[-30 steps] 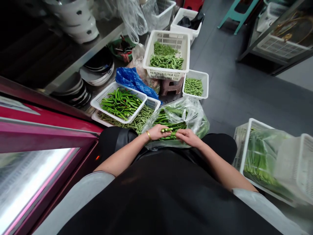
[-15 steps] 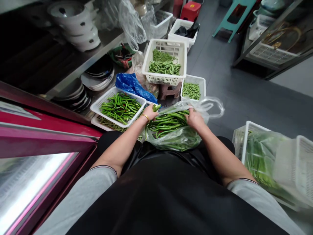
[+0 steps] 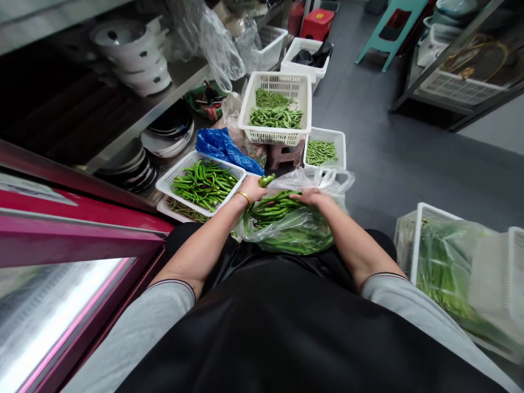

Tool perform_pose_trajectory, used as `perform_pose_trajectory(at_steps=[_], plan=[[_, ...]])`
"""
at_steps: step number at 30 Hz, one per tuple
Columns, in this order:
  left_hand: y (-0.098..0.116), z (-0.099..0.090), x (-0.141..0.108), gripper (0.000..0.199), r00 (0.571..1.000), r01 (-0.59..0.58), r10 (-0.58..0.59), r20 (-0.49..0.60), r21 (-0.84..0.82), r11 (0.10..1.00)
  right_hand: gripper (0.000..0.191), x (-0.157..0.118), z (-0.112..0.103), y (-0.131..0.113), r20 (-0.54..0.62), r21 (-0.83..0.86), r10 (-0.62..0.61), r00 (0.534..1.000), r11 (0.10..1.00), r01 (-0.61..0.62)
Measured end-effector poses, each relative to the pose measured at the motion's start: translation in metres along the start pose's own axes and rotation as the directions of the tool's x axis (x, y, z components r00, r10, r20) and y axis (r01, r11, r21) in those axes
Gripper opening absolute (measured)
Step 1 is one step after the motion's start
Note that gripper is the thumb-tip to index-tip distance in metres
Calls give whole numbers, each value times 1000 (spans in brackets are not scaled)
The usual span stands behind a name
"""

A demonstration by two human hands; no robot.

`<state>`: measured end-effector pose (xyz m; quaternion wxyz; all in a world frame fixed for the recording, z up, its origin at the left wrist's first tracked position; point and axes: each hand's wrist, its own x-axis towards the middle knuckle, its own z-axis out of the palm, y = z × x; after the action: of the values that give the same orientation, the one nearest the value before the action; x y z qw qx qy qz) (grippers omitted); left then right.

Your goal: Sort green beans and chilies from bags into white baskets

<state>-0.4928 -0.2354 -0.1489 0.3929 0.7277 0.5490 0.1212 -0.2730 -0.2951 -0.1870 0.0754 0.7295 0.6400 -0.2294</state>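
Across my lap lies a clear plastic bag (image 3: 295, 240), its mouth open, with long green chili peppers (image 3: 272, 207) inside. My left hand (image 3: 252, 189) is closed around a few green chili peppers (image 3: 266, 180) whose ends stick out above the fist. At the bag's mouth, my right hand (image 3: 311, 197) reaches in with its fingers stretched over the peppers and holds nothing I can see. Beside my left hand stands a white basket (image 3: 160, 182) with more green chili peppers (image 3: 204, 184) and a few red bits.
Ahead, a white basket (image 3: 275, 136) of cut green vegetables rests on a small stool (image 3: 282, 155). A smaller basket (image 3: 343, 148) holds green pieces. Shelves with pots (image 3: 135, 60) and plates (image 3: 131, 166) line the left. Bagged greens (image 3: 446, 267) lie in crates at right.
My right hand has let go of the bag's rim and moved left onto the peppers. The bag's handle has dropped inward. My left hand stays closed on its peppers.
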Motion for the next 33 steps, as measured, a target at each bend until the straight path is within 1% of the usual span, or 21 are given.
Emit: perform_pose_trajectory(at_steps=[2, 4, 7, 9, 11, 13, 15, 17, 18, 19, 20, 22, 23, 25, 26, 27, 28, 29, 31, 32, 33], plan=[[-2, -4, -1, 11, 996, 43, -43, -77, 6, 999, 70, -24, 15, -1, -9, -41, 1, 1000, 999, -1], [-7, -3, 1, 14, 985, 75, -73, -158, 12, 997, 67, -58, 36, -2, -41, -79, -37, 998, 996, 33], [-8, 5, 8, 15, 979, 70, -57, -197, 61, 996, 68, -97, 63, -2, -56, -164, -107, 993, 982, 96], [-1, 13, 15, 15, 983, 42, -17, -185, 132, 990, 74, -103, 70, -2, -81, -214, -119, 990, 972, 99], [11, 19, 24, 15, 984, 14, 22, -175, 206, 979, 79, -94, 68, -3, -128, -222, -102, 987, 973, 71], [21, 20, 28, 14, 982, -6, 49, -180, 233, 972, 84, -82, 61, -5, -164, -230, -111, 980, 971, 72], [26, 15, 23, 12, 976, -52, 86, -201, 166, 985, 88, -80, 57, -6, -159, -258, -175, 972, 957, 130], [25, 3, 4, 14, 959, -151, 139, -248, -31, 988, 87, -92, 58, -5, -138, -287, -248, 959, 937, 201], [24, -6, -11, 14, 944, -219, 165, -284, -168, 961, 84, -102, 60, -3, -140, -295, -266, 954, 931, 216], [23, -17, -28, 14, 926, -290, 182, -332, -312, 905, 80, -113, 61, 0, -153, -299, -274, 950, 929, 219], [24, -29, -46, 15, 905, -358, 188, -381, -445, 821, 73, -124, 61, 3, -173, -298, -280, 944, 928, 221], [29, -57, -82, 20, 860, -481, 192, -473, -624, 615, 55, -139, 53, 11, -187, -273, -309, 933, 928, 252], [33, -72, -97, 24, 844, -526, 217, -491, -680, 510, 47, -142, 46, 13, -176, -247, -319, 931, 930, 272], [41, -97, -119, 29, 808, -580, 340, -482, -755, 306, 40, -138, 29, 14, -156, -189, -295, 943, 946, 265], [43, -105, -126, 29, 788, -572, 424, -446, -785, 236, 39, -132, 21, 12, -157, -176, -260, 953, 957, 232], [44, -108, -131, 28, 772, -549, 495, -400, -812, 200, 38, -124, 14, 8, -160, -184, -219, 962, 965, 189], [44, -106, -133, 27, 770, -520, 535, -348, -827, 212, 37, -114, 8, 4, -155, -214, -182, 971, 966, 147], [42, -100, -135, 27, 789, -492, 542, -291, -828, 271, 35, -104, 5, 0, -132, -258, -156, 979, 959, 118], [34, -74, -136, 26, 864, -410, 468, -184, -797, 443, 35, -88, 2, -8, -40, -336, -135, 990, 935, 114], [29, -57, -136, 27, 904, -346, 406, -134, -786, 512, 34, -84, 1, -9, -6, -356, -135, 991, 926, 124], [22, -38, -135, 27, 937, -265, 343, -74, -789, 555, 33, -82, 1, -10, 0, -362, -147, 989, 922, 137]])
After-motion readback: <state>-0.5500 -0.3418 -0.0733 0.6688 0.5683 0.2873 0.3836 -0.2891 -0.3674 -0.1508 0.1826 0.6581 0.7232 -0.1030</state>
